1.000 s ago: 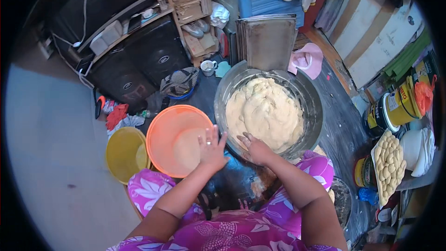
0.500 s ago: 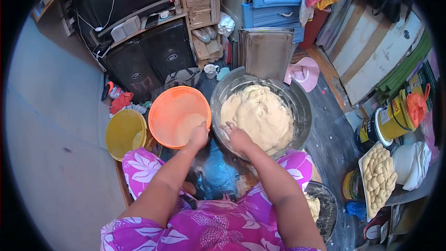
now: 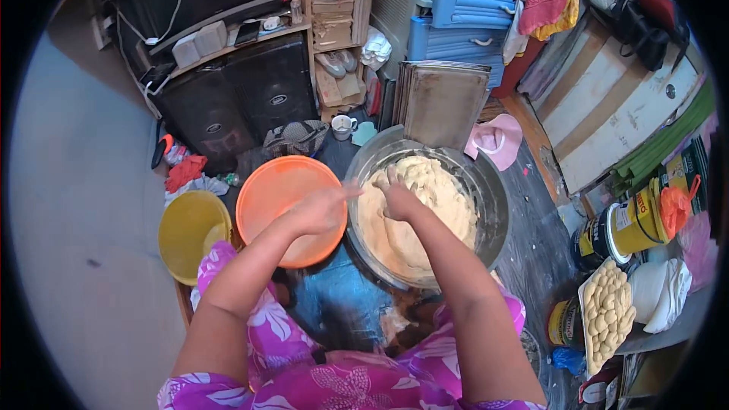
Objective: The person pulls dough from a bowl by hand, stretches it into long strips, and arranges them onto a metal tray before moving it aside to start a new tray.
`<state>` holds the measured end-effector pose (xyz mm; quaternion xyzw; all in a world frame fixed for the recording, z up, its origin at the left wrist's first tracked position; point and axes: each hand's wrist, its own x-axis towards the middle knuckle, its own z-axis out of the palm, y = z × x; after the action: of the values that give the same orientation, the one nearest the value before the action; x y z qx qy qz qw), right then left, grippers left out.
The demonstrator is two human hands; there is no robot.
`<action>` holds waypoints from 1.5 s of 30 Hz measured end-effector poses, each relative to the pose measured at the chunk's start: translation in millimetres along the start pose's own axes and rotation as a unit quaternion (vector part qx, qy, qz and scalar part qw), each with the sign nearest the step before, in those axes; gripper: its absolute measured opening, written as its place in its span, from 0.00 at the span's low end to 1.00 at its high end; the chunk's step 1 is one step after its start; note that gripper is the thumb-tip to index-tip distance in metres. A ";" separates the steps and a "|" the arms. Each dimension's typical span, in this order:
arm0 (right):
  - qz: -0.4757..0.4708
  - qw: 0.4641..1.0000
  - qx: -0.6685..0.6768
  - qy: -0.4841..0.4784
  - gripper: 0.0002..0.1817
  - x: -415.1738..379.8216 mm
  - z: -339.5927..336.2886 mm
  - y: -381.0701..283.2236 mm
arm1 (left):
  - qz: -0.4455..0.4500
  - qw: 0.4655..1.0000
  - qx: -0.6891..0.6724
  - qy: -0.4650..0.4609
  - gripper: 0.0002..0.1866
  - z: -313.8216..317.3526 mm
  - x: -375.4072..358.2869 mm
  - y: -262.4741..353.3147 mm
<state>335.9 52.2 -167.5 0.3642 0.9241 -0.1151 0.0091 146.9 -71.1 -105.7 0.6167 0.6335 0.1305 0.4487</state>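
Observation:
A large grey basin holds a broad mass of pale dough, with a drier, powdery-looking patch on its left side. My right hand is over the dough's left part, fingers apart and pointing down at it. Left of the basin stands an orange bucket with a floury inner wall. Above that bucket's right rim is my left hand, slightly blurred, its fingers stretched toward the basin and nothing seen in them.
A yellow bucket stands at the left. Flat metal trays lean behind the basin, near a pink hat. At the right are a tray of shaped dough pieces and paint buckets. A mug sits behind.
My left hand has left the orange bucket's rim and now hovers over it, fingers extended. My right hand has moved from the basin's left edge in over the dough. The view has shifted.

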 end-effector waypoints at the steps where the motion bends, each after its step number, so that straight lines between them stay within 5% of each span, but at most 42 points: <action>1: -0.011 0.999 0.030 0.002 0.32 28.3 1.2 12.5 | 0.065 0.990 0.104 0.064 0.39 -2.5 0.4 5.8; 2: -0.018 0.998 0.063 0.001 0.37 54.9 2.9 27.7 | 0.129 0.963 0.202 0.121 0.39 0.1 1.0 9.2; 6: 0.047 0.990 0.053 0.120 0.34 133.4 -54.0 73.4 | 0.121 0.946 0.270 0.133 0.41 0.0 20.3 10.4; 8: 0.068 0.968 0.045 0.239 0.29 178.1 -63.1 109.5 | 0.116 0.942 0.291 0.118 0.40 0.9 20.4 1.8; 10: 0.143 0.963 0.065 0.218 0.26 228.3 -71.9 145.8 | 0.093 0.947 0.289 0.102 0.38 -2.1 25.0 -11.0; 12: 0.146 0.930 0.041 0.334 0.25 258.2 -71.8 154.3 | 0.053 0.959 0.278 0.015 0.34 -7.0 29.7 -30.0; 16: 0.157 0.935 0.055 0.313 0.29 296.1 -69.5 170.2 | 0.015 0.964 0.264 0.019 0.32 -17.6 23.1 -47.4; 25: 0.056 0.917 -0.145 0.368 0.42 304.0 -47.0 211.5 | -0.016 0.975 0.216 0.042 0.32 -33.1 15.9 -53.3; 28: 0.022 0.929 -0.058 0.364 0.38 300.8 -47.8 216.6 | -0.004 0.974 0.217 0.064 0.31 -33.4 19.8 -51.5; 34: 0.114 0.927 -0.112 0.338 0.35 286.9 -56.2 207.7 | 0.023 0.976 0.204 0.070 0.30 -32.0 27.6 -41.8; 45: 0.096 0.937 -0.085 0.326 0.27 299.8 -83.8 212.0 | 0.017 0.973 0.219 0.068 0.28 -28.8 40.1 -43.1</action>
<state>264.5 421.9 -159.8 0.4670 0.8432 0.0905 -0.2505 103.8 -32.8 -136.9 0.7004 0.6650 0.0385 0.2563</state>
